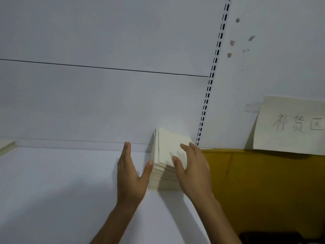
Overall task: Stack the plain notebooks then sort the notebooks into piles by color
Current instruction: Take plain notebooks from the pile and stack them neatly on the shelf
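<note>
A stack of plain cream-white notebooks (167,152) stands on the white shelf (61,182), pushed against the back panel at the shelf's right end. My left hand (130,175) is flat and upright beside the stack's left side, its fingers straight and its thumb touching the stack's near left corner. My right hand (193,168) lies along the right side of the stack, with its straight fingers spread over the top right edge. The stack's lower layers are slightly uneven at the front.
Another pale notebook pile (7,147) shows at the far left edge of the shelf. A slotted shelf upright (209,88) runs up the back wall. To the right is a yellow-brown surface (263,182) and a handwritten paper sign (292,125).
</note>
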The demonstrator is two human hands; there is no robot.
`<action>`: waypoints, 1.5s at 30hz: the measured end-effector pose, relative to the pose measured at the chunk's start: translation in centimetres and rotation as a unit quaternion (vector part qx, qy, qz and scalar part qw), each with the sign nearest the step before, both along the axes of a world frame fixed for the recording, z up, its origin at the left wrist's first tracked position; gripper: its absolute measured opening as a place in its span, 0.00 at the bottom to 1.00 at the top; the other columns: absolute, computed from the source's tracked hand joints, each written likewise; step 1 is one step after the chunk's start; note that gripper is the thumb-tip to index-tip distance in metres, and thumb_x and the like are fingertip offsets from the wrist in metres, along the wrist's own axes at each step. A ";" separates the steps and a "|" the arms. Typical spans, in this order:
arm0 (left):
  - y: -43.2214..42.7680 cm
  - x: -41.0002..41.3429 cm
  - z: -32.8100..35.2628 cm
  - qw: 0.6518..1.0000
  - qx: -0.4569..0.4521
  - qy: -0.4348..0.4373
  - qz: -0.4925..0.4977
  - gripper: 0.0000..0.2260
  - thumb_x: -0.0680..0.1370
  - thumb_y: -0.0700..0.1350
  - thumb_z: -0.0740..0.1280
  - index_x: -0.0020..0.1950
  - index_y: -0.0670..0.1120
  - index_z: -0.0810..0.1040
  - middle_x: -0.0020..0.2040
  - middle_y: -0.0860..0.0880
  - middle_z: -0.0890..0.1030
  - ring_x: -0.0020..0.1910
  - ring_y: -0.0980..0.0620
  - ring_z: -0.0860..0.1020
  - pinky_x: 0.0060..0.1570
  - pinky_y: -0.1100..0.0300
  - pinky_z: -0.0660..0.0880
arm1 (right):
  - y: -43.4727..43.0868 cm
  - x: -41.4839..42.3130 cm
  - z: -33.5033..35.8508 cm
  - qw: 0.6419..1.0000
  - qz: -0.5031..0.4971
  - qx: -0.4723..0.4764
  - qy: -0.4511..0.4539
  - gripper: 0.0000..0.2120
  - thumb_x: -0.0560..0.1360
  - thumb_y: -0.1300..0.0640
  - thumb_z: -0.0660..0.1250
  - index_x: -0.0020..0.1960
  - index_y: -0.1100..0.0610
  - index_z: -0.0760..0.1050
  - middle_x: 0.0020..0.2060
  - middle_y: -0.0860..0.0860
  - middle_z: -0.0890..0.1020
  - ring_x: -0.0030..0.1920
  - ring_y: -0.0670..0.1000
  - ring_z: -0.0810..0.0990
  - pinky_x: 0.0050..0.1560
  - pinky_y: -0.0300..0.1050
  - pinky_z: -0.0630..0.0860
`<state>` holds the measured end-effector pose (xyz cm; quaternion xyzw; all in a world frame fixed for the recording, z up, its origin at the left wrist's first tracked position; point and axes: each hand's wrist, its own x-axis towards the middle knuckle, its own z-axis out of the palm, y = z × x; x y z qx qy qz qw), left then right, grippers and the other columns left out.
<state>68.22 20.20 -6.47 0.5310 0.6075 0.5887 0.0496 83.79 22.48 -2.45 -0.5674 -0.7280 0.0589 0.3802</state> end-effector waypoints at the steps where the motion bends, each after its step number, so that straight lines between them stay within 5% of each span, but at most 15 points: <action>1: -1.1 -1.3 0.0 0.999 -0.002 0.035 0.012 0.35 0.74 0.57 0.65 0.76 0.52 0.52 0.76 0.52 0.58 0.74 0.56 0.56 0.72 0.52 0.59 | -1.1 -1.1 0.0 1.000 0.008 -0.001 0.004 0.22 0.79 0.46 0.58 0.72 0.48 0.63 0.75 0.48 0.61 0.75 0.49 0.56 0.73 0.47 0.54; 5: -7.5 -8.7 -1.0 0.980 -0.042 0.169 0.100 0.32 0.75 0.63 0.57 0.75 0.51 0.57 0.76 0.51 0.56 0.75 0.48 0.55 0.70 0.44 0.56 | -6.5 -6.9 -1.4 0.997 0.071 -0.002 0.028 0.23 0.79 0.45 0.57 0.72 0.50 0.65 0.73 0.51 0.65 0.74 0.51 0.60 0.71 0.46 0.55; 9: -15.2 -16.4 -1.3 0.949 -0.128 0.226 0.181 0.35 0.73 0.65 0.49 0.76 0.50 0.57 0.76 0.54 0.50 0.75 0.53 0.47 0.72 0.46 0.50 | -11.8 -13.7 -3.1 0.988 0.157 -0.014 0.007 0.24 0.79 0.46 0.59 0.73 0.50 0.62 0.74 0.50 0.62 0.75 0.50 0.56 0.72 0.43 0.51; 22: -37.0 -31.6 -3.1 0.905 -0.184 0.201 0.328 0.35 0.74 0.64 0.50 0.77 0.48 0.52 0.75 0.55 0.46 0.74 0.56 0.45 0.73 0.47 0.50 | -27.5 -33.6 -4.6 0.919 0.393 -0.038 -0.023 0.25 0.79 0.47 0.60 0.74 0.52 0.63 0.74 0.51 0.62 0.75 0.52 0.57 0.74 0.48 0.52; 32: -36.8 -39.4 -6.7 0.890 -0.220 0.226 0.328 0.32 0.77 0.62 0.50 0.76 0.47 0.54 0.76 0.51 0.51 0.75 0.53 0.48 0.72 0.46 0.51 | -27.9 -44.3 -8.5 0.908 0.414 -0.064 -0.008 0.29 0.75 0.40 0.54 0.70 0.55 0.68 0.72 0.54 0.66 0.73 0.54 0.63 0.72 0.52 0.58; 38: -33.5 -47.7 -4.3 0.872 -0.205 0.342 0.283 0.28 0.77 0.58 0.54 0.74 0.47 0.57 0.75 0.44 0.62 0.74 0.45 0.60 0.69 0.44 0.58 | -24.2 -52.7 -6.6 0.915 0.403 -0.036 -0.001 0.25 0.77 0.45 0.59 0.70 0.56 0.68 0.72 0.56 0.67 0.73 0.57 0.62 0.71 0.53 0.57; 45: -28.7 -54.5 -3.8 0.834 -0.199 0.461 0.231 0.26 0.77 0.57 0.55 0.71 0.44 0.67 0.70 0.43 0.70 0.70 0.44 0.68 0.66 0.41 0.65 | -17.2 -58.8 -3.9 0.925 0.363 0.002 -0.111 0.27 0.79 0.47 0.61 0.74 0.55 0.61 0.75 0.55 0.61 0.75 0.55 0.59 0.73 0.48 0.55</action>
